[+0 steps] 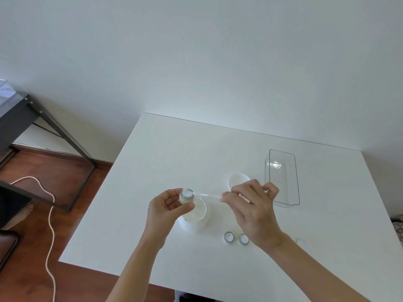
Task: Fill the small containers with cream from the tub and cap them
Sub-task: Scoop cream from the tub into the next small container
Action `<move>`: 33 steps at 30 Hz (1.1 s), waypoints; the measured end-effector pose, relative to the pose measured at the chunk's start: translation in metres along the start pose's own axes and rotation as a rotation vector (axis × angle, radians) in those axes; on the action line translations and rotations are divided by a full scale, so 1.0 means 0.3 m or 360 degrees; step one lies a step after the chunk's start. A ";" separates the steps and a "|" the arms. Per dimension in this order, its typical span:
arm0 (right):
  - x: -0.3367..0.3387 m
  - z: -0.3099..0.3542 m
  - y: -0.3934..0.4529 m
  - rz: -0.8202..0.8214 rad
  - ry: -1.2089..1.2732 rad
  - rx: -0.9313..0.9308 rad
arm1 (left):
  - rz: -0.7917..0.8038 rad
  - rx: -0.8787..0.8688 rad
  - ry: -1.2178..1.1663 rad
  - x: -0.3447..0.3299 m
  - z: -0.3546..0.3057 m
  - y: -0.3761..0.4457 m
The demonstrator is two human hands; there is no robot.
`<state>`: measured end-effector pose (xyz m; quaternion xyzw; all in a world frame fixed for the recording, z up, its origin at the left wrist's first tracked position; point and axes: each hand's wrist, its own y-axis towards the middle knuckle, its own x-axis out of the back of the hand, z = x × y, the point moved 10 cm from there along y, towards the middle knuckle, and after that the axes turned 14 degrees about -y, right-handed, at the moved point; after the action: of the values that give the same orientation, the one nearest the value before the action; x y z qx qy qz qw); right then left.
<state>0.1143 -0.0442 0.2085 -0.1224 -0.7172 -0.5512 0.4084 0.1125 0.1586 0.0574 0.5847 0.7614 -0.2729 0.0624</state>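
Note:
My left hand [164, 207] grips a small container [186, 196] with cream in it, tilted over the open white tub of cream [197, 216]. My right hand [253, 205] pinches a clear plastic spatula [207, 195] whose tip touches the container's mouth. Two small round pieces with silver rims [229, 237] [243, 239], either caps or containers, lie on the table close to my right wrist. The tub's white lid [236, 180] rests behind my right hand.
A clear rectangular plastic tray [283, 177] stands at the right rear of the white table [152, 162]. A faint clear ring [302, 241] lies right of my right forearm. Left of the table are a dark metal frame [54, 131], a white cable [51, 214] and someone's bare foot [20, 216].

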 end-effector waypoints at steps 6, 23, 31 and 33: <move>-0.252 -0.104 -0.150 0.0991 0.0684 -0.1022 | -0.0077 -0.0044 0.0074 0.045 -0.003 -0.001; -0.369 -0.137 -0.210 0.1351 0.0575 -0.1142 | -0.0107 -0.0071 0.0163 0.078 -0.006 -0.016; -0.306 0.001 -0.116 0.1206 0.0793 -0.0441 | -0.0099 -0.0064 0.0168 0.070 -0.006 -0.023; -0.311 0.064 -0.111 0.1231 0.0652 -0.0096 | -0.0106 -0.0063 0.0173 0.075 -0.007 -0.028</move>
<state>0.1442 -0.0134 0.1172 -0.2821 -0.5065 -0.3912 0.7148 0.0983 0.1774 0.0526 0.5716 0.7880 -0.2275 0.0235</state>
